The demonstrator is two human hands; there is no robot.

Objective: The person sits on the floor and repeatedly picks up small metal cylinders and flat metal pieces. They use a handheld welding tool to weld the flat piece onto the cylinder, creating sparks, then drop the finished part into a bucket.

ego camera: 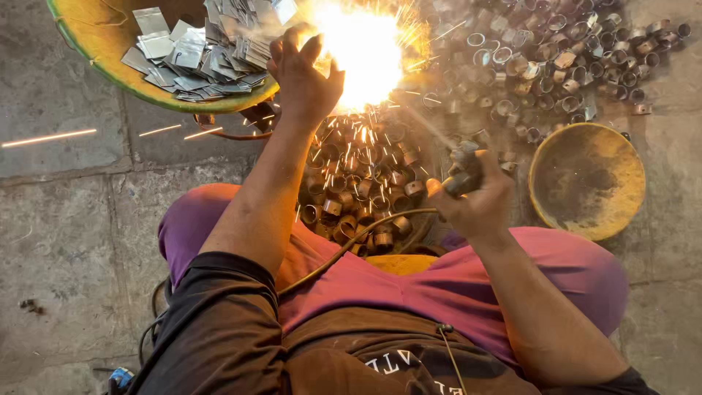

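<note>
Above the heap of metal rings (365, 190), a welding torch handle (463, 170) is clenched in the right hand (479, 205); the left hand (303, 77) is spread open beside the glare. The handle is judged stiff and light, best gripped mid-handle.

Place: metalworking workshop, floor-level station | Evidence: welding glare (365, 51) and sparks thrown over a cracked concrete floor (58, 219) | short metal rings (358, 190) heaped loose | cut sheet blanks (197, 58) piled in a shallow pan (95, 51) | empty rusted bowl (585, 179) set alongside.
</note>
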